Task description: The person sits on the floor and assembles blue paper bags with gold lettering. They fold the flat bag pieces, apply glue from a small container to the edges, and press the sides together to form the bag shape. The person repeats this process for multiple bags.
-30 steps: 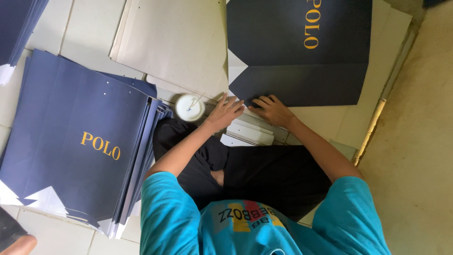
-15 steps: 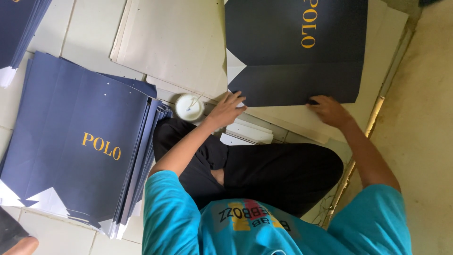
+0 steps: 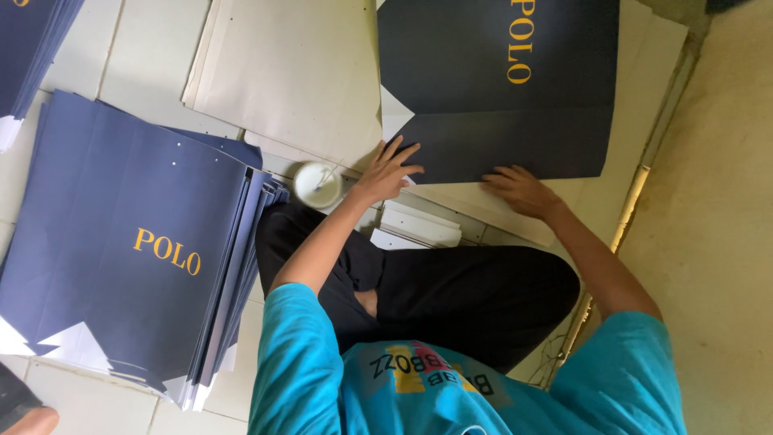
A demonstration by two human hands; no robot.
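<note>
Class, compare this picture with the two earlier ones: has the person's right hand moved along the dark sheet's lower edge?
Yes. The right hand slid out along the dark sheet, then back toward the white round tub, while the left hand stayed.

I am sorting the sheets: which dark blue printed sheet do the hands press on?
The single dark sheet at the top, under the left hand and right hand; the stacked sheets lie untouched.

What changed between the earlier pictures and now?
The right hand slid rightward along the folded flap of the dark sheet, away from the left hand, then slightly back. Both stay flat; nothing taken or released. Left hand, sheet and blue stack stayed.
</note>
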